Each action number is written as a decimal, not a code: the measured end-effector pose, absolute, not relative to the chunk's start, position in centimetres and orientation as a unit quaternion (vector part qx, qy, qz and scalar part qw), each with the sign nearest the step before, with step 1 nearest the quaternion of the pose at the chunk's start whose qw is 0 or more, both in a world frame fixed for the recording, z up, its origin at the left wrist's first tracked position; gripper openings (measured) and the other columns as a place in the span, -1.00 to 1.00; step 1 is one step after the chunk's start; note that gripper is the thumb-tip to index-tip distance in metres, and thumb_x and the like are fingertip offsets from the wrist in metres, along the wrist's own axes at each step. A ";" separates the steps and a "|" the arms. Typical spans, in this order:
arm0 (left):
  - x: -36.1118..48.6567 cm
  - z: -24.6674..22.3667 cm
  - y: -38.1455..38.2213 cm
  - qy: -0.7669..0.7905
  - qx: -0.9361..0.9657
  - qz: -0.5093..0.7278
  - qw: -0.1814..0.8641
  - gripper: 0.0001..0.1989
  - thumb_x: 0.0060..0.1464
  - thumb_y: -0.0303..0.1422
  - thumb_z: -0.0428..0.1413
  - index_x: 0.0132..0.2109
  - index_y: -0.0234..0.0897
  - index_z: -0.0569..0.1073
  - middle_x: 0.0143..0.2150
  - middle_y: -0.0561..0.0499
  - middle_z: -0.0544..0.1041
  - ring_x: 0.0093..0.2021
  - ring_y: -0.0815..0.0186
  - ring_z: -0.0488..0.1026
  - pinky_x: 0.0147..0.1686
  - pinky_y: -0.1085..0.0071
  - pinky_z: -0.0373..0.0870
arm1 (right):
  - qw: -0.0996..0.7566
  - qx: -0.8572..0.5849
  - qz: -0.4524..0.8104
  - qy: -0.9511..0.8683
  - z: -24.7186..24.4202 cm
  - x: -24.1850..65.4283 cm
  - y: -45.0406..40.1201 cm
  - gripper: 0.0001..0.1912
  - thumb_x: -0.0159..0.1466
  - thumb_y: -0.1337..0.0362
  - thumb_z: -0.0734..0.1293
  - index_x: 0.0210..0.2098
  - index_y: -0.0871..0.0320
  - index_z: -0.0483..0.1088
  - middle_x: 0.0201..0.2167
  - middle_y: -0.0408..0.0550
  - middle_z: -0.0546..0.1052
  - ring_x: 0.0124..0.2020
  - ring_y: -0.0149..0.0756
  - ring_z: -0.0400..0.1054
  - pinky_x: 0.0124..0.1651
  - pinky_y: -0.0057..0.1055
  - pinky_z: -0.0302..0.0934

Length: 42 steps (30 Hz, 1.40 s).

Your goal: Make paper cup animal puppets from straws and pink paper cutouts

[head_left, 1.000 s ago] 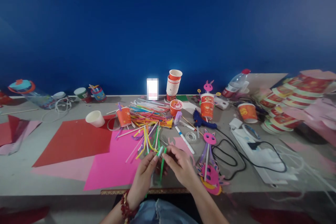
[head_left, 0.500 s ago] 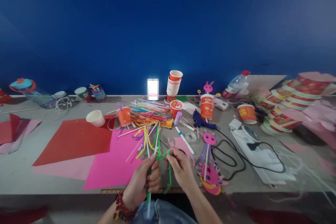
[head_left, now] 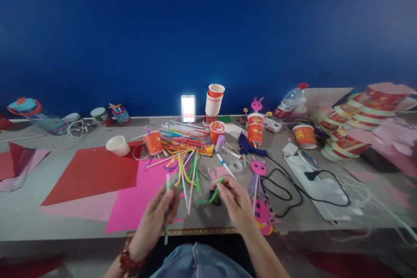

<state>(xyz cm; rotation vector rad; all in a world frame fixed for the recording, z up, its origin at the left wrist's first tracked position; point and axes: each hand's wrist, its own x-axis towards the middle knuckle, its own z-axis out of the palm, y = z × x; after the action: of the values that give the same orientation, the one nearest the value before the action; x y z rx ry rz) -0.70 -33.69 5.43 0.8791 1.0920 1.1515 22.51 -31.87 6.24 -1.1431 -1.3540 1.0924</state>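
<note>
My left hand (head_left: pixel 162 208), with a red bead bracelet at the wrist, is wrapped round a pale straw (head_left: pixel 168 181) and a green strip, both held upright. My right hand (head_left: pixel 232 197) pinches a short bent green piece (head_left: pixel 214 196), whose lower end hangs towards the left, slightly blurred. The hands are apart. Between and beyond them lie green, yellow and white straws (head_left: pixel 184 176) on the table. A bright pink sheet (head_left: pixel 127 208) is left of my left hand. A pink paper figure (head_left: pixel 259 167) on a straw lies just right of my right hand.
Behind are a pile of coloured straws (head_left: pixel 185 137), stacked paper cups (head_left: pixel 213 104) and a blue glue gun (head_left: pixel 249 145). A white power strip (head_left: pixel 309 193) with black cable lies right. A red sheet (head_left: pixel 94 173) and white cup (head_left: pixel 117 146) are left.
My hands have moved apart. The left went left with the pale straw; the right went slightly right and up with the green piece, now away from the left hand.
</note>
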 end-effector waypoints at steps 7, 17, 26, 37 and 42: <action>4.2 5.9 -33.4 0.513 0.600 0.419 0.449 -0.85 0.09 -0.31 0.22 -0.18 -0.24 0.52 -0.31 0.02 0.53 -0.32 0.26 0.42 -0.32 0.45 0.31 | 0.554 -0.419 0.559 -0.453 5.5 18.8 -32.9 -0.82 0.24 0.13 0.38 -0.36 0.12 0.43 -0.40 -0.13 0.39 -0.43 -0.35 0.26 -0.40 -0.47 0.20; 2.6 6.4 -33.2 0.424 0.830 0.249 0.262 -0.88 0.21 -0.47 0.02 -0.27 -0.24 0.45 -0.34 -0.04 0.50 -0.33 0.23 0.43 -0.35 0.42 0.24 | 0.511 -0.440 0.621 -0.399 5.7 20.7 -32.0 -0.85 0.08 0.26 0.45 -0.52 0.16 0.41 -0.57 -0.22 0.36 -0.54 -0.43 0.18 -0.46 -0.51 0.09; 0.2 5.4 -35.5 0.388 0.848 0.290 0.216 -0.82 0.23 -0.40 0.03 -0.06 -0.16 0.45 -0.19 -0.10 0.62 -0.25 0.17 0.57 -0.29 0.39 0.45 | 0.636 -0.588 0.332 -0.372 4.7 28.9 -34.4 -0.76 0.16 0.13 0.48 -0.25 0.12 0.48 -0.41 -0.09 0.50 -0.43 -0.30 0.37 -0.39 -0.43 0.26; 0.2 3.0 -35.8 0.456 0.795 0.284 0.283 -0.74 0.28 -0.37 -0.02 0.08 -0.18 0.41 -0.06 -0.11 0.60 -0.11 0.20 0.56 -0.15 0.39 0.52 | 0.277 -0.615 -0.078 -0.734 -0.4 35.3 -39.9 -0.73 0.42 0.26 0.13 -0.22 0.13 0.45 -0.25 0.04 0.55 -0.26 -0.18 0.46 -0.21 -0.32 0.34; 0.3 3.8 -35.8 0.404 0.825 0.289 0.269 -0.77 0.26 -0.40 -0.01 0.02 -0.16 0.43 -0.09 -0.11 0.60 -0.13 0.19 0.55 -0.14 0.38 0.50 | 0.150 -0.553 -0.090 -0.815 0.8 35.5 -39.5 -0.63 0.25 0.54 0.12 -0.19 0.11 0.48 -0.24 -0.02 0.60 -0.27 -0.18 0.47 -0.26 -0.33 0.35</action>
<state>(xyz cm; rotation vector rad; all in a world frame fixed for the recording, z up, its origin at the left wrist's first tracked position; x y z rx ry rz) 0.27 -35.77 3.84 2.2248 1.0887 0.7781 35.51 -39.50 0.80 -1.5881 -2.3413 -0.2583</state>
